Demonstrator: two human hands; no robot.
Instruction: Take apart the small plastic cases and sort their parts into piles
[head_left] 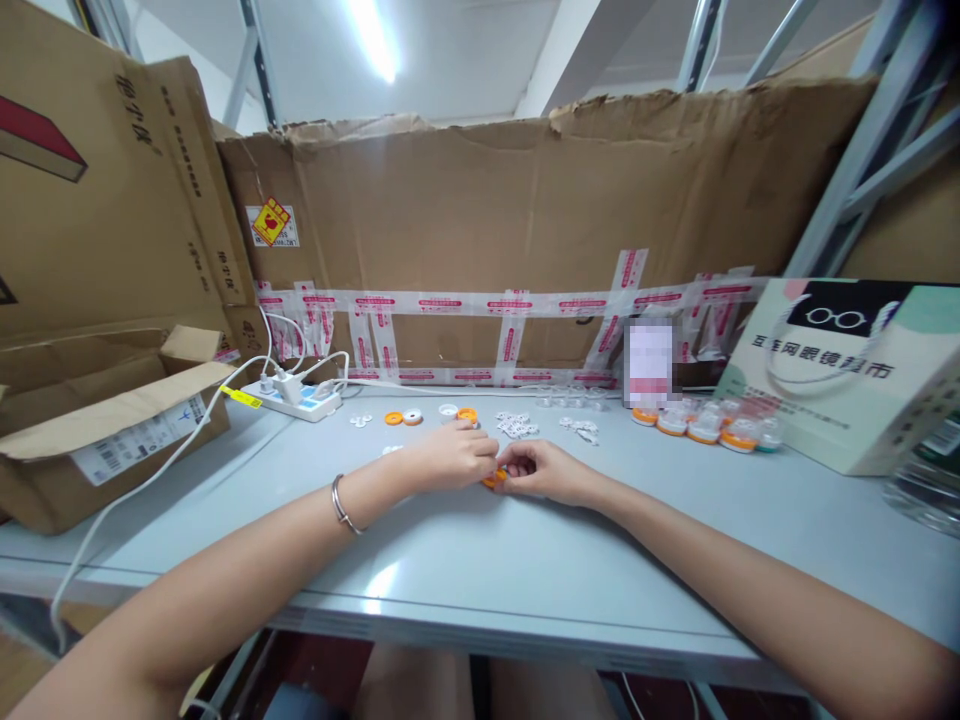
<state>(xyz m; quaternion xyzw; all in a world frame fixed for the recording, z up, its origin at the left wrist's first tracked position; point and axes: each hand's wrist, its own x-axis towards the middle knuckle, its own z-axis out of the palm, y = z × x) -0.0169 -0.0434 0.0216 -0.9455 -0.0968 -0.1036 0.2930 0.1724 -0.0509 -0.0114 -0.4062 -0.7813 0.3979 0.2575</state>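
My left hand (448,458) and my right hand (541,470) meet at the middle of the grey table (480,560), fingers curled together. Between their fingertips sits a small orange ring-shaped part (493,480), pinched from both sides. A silver bangle (342,504) circles my left wrist. Behind the hands lie loose orange and white rings (403,417), another orange ring (467,414) and a scatter of small white pieces (516,425).
A row of orange-capped clear cups (701,424) stands at the right rear beside a paper bag (847,375). A power strip (296,398) with cables lies at the left rear. An open cardboard box (105,430) sits at the left, with a cardboard wall (525,200) behind.
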